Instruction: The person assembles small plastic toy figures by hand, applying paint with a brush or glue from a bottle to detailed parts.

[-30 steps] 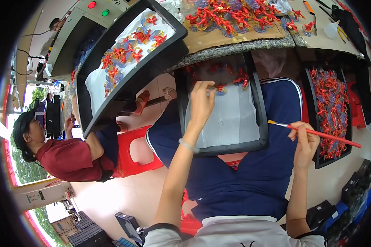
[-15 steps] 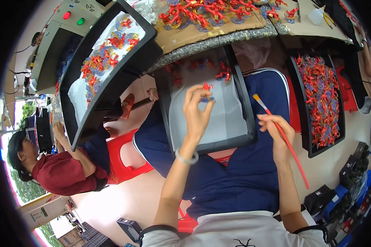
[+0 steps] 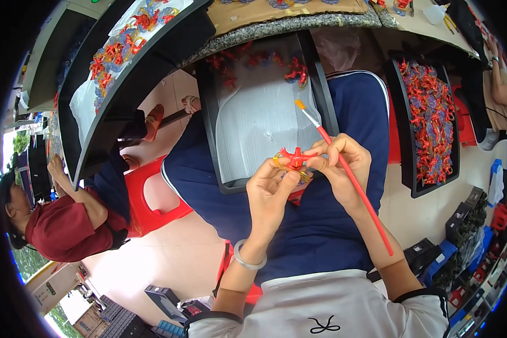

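Note:
Above the near end of a black tray (image 3: 209, 121) across my lap, my left hand (image 3: 269, 194) pinches a small red figurine (image 3: 296, 160) with translucent yellow and bluish parts. My right hand (image 3: 348, 172) also has fingertips against the figurine's right side. Between its fingers it keeps a paintbrush (image 3: 361, 198) with a red handle, bristles pointing up and away over the tray. Pale sheeting (image 3: 253, 127) lines this tray, and several similar figurines (image 3: 296, 72) lie at its shaded far end. The fingers hide part of the held figurine's base.
A figurine-filled black tray (image 3: 411, 169) stands to the right. Another tray (image 3: 152, 70) juts out at upper left. The worktable's edge (image 3: 287, 23) runs across the top. A co-worker in a dark red shirt (image 3: 67, 225) sits at left, near a red stool (image 3: 135, 194).
My left hand has drawn the figurine down toward me, and my right hand has come left to meet it, brush still in its grip. The view has shifted.

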`<action>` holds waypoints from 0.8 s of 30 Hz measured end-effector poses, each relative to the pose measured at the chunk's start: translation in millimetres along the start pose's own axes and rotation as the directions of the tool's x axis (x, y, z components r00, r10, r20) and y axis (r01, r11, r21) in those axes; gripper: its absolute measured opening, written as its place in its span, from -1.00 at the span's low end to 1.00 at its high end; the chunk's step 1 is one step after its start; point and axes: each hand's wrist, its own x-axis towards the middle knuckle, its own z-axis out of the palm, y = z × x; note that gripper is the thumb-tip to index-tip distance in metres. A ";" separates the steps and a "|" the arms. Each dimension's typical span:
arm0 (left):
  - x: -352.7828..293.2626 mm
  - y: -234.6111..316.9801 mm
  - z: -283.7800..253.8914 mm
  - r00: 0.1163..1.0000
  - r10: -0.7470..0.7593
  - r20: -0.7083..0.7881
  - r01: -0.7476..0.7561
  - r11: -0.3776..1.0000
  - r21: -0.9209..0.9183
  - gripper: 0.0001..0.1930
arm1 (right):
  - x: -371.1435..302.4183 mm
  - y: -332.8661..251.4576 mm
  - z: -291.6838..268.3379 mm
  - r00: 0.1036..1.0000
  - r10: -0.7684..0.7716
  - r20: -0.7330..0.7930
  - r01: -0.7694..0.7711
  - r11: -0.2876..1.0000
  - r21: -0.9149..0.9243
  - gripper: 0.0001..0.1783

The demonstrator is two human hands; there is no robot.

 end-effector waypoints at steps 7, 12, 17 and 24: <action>-1.3 13.5 -5.1 0.951 -0.261 0.166 0.277 0.957 -0.084 -0.82 | -4.0 3.5 -11.4 0.989 0.136 0.064 -0.146 0.970 0.195 -0.59; -2.9 13.1 -2.4 0.956 -0.250 0.154 0.269 0.955 -0.123 -0.86 | -4.7 6.0 -10.8 0.985 0.143 0.094 -0.162 0.956 0.244 -0.58; -7.2 3.2 -1.1 0.998 -0.056 0.041 0.053 0.997 0.053 -0.87 | -1.1 -1.7 -7.2 0.978 0.176 0.115 -0.193 0.968 0.162 -0.65; -12.0 9.3 9.1 0.987 -0.104 0.126 0.079 0.980 0.184 -0.88 | 11.5 -6.3 -16.2 0.899 0.330 0.289 -0.385 0.909 0.159 -0.65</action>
